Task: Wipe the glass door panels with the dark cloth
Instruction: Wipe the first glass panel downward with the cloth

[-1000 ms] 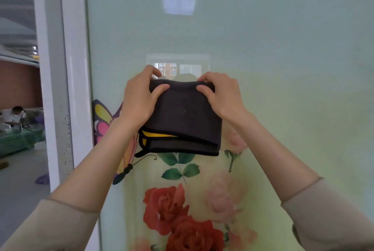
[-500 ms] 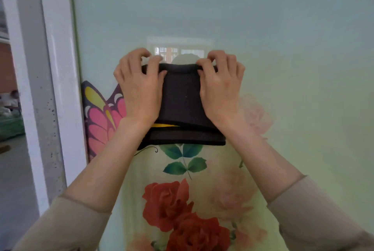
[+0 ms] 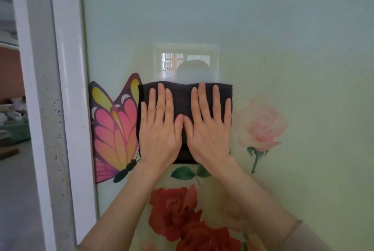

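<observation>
As Both Palms Press, Cloth Lies Flat on Glass

While the folded dark cloth (image 3: 182, 98) lies flat against the glass door panel (image 3: 283, 48), between the butterfly sticker (image 3: 113, 129) and the pink rose (image 3: 261, 123), the left hand (image 3: 159, 131) and right hand (image 3: 208, 131) press it side by side, fingers straight.

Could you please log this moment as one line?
left hand: flat on dark cloth | right hand: flat on dark cloth | dark cloth: pressed to glass panel

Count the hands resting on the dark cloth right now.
2. The left hand lies flat on the left half of the dark cloth, the right hand flat on its right half, thumbs side by side. Neither is hidden.
</observation>
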